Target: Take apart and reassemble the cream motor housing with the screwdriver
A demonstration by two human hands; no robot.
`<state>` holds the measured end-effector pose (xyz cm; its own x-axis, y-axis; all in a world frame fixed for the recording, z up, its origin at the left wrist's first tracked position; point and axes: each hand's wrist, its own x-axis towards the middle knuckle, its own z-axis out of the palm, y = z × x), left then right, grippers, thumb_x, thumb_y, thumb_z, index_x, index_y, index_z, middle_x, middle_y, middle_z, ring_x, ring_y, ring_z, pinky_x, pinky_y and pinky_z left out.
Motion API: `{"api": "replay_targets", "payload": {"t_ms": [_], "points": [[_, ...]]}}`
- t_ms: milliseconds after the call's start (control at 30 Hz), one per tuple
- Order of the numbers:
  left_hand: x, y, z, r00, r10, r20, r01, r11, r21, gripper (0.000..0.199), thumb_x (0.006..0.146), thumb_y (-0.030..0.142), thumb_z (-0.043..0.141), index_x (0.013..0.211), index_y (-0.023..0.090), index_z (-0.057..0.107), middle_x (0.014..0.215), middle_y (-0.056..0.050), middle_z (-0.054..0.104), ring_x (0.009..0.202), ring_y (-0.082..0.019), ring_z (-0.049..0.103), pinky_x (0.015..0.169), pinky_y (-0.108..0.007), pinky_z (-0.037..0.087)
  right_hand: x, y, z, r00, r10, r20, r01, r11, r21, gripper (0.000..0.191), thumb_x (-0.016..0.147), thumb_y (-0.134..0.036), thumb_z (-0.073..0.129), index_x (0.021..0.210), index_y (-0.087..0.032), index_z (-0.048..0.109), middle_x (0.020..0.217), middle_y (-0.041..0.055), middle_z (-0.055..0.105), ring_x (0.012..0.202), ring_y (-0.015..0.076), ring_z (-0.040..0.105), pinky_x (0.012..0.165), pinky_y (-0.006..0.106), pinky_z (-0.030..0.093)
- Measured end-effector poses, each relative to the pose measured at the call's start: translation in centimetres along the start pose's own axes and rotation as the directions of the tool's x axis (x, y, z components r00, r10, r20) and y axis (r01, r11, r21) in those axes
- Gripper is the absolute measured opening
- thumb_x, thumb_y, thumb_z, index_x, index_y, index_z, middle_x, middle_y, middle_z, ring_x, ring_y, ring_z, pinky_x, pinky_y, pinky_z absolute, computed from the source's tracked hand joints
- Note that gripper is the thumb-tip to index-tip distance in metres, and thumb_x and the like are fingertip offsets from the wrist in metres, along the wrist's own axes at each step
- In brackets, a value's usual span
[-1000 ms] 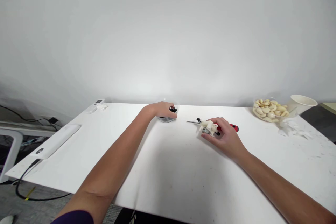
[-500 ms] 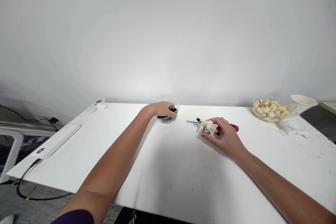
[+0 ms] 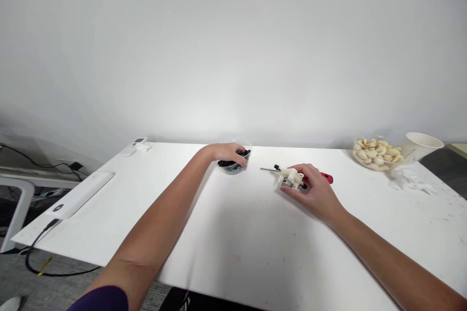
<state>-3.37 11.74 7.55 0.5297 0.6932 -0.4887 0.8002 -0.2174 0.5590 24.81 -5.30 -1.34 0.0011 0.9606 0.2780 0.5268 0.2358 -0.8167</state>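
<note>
My left hand point(image 3: 230, 151) reaches into a clear plastic bowl point(image 3: 233, 170) of small black parts point(image 3: 247, 153). Thumb and forefinger are apart there, while the other fingertips are hidden. To the right, my right hand point(image 3: 315, 189) is closed around a cream-white plastic assembly point(image 3: 292, 177). It has a silver round part underneath and small black pieces at its ends. Behind this assembly lies a screwdriver point(image 3: 327, 177), its red handle partly covered by my hand and its metal shaft pointing left.
On the right stand a clear bowl of pale curved pieces point(image 3: 379, 150), a paper cup point(image 3: 423, 143) and crumpled clear plastic point(image 3: 412, 180). A long white device point(image 3: 83, 194) with a black cable point(image 3: 36, 248) lies along the left edge. A small white device point(image 3: 134, 147) sits behind it.
My left fingers have shifted slightly within the bowl, and more of the black parts show. My right hand keeps the white assembly in the same place. The view has moved very slightly.
</note>
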Motion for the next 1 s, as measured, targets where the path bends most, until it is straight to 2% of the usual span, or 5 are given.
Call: {"api": "replay_targets", "payload": {"t_ms": [167, 333, 567, 700, 1000], "points": [[-1.3, 1.1, -0.2, 0.994, -0.026, -0.107, 0.036, 0.995, 0.09, 0.062, 0.075, 0.076, 0.073, 0.116, 0.029, 0.076, 0.133, -0.009, 0.075, 0.116, -0.035, 0.068, 0.082, -0.034, 0.051, -0.1, 0.1, -0.1, 1.0, -0.01, -0.004, 0.01, 1.0, 0.007, 0.036, 0.085, -0.051, 0.085, 0.111, -0.032, 0.069, 0.115, 0.0075, 0.068, 0.108, 0.0313, 0.063, 0.089, 0.049, 0.057], [-3.5, 2.9, -0.6, 0.978, 0.008, -0.21, 0.053, 0.958, 0.281, 0.067, 0.086, 0.082, 0.054, 0.121, 0.029, 0.074, 0.143, -0.012, 0.069, 0.122, -0.037, 0.063, 0.082, -0.035, 0.046, -0.2, 0.0, -0.1, 1.0, -0.001, 0.004, 0.001, 1.0, 0.01, 0.035, 0.086, -0.049, 0.085, 0.111, -0.032, 0.069, 0.115, 0.0068, 0.067, 0.108, 0.0304, 0.062, 0.089, 0.048, 0.057], [-6.2, 5.4, 0.0, 0.987, -0.096, -0.125, 0.134, 0.928, 0.346, 0.058, 0.08, 0.081, 0.064, 0.09, 0.024, 0.068, 0.103, -0.008, 0.076, 0.085, -0.027, 0.066, 0.066, -0.033, 0.037, 0.0, 0.4, 0.0, 1.0, -0.01, 0.012, 0.01, 1.0, -0.002, 0.038, 0.085, -0.053, 0.085, 0.112, -0.032, 0.069, 0.114, 0.0073, 0.067, 0.106, 0.0315, 0.062, 0.086, 0.048, 0.057], [-6.0, 5.8, 0.7, 0.989, -0.124, -0.076, 0.144, 0.916, 0.374, 0.058, 0.07, 0.078, 0.075, 0.096, 0.026, 0.067, 0.106, -0.003, 0.076, 0.09, -0.027, 0.065, 0.067, -0.033, 0.038, 0.1, 0.6, 0.0, 1.0, -0.015, 0.01, 0.016, 1.0, -0.01, 0.037, 0.085, -0.052, 0.085, 0.112, -0.032, 0.069, 0.113, 0.0073, 0.068, 0.106, 0.0319, 0.062, 0.086, 0.049, 0.057], [-5.2, 5.2, 0.6, 0.981, -0.146, -0.127, 0.182, 0.921, 0.344, 0.083, 0.069, 0.1, 0.056, 0.102, 0.025, 0.07, 0.114, -0.007, 0.077, 0.097, -0.031, 0.068, 0.073, -0.036, 0.042, 0.0, 0.6, 0.0, 1.0, -0.02, 0.011, 0.02, 1.0, -0.003, 0.038, 0.085, -0.054, 0.086, 0.111, -0.033, 0.069, 0.114, 0.0073, 0.068, 0.106, 0.0316, 0.062, 0.085, 0.049, 0.057]]}}
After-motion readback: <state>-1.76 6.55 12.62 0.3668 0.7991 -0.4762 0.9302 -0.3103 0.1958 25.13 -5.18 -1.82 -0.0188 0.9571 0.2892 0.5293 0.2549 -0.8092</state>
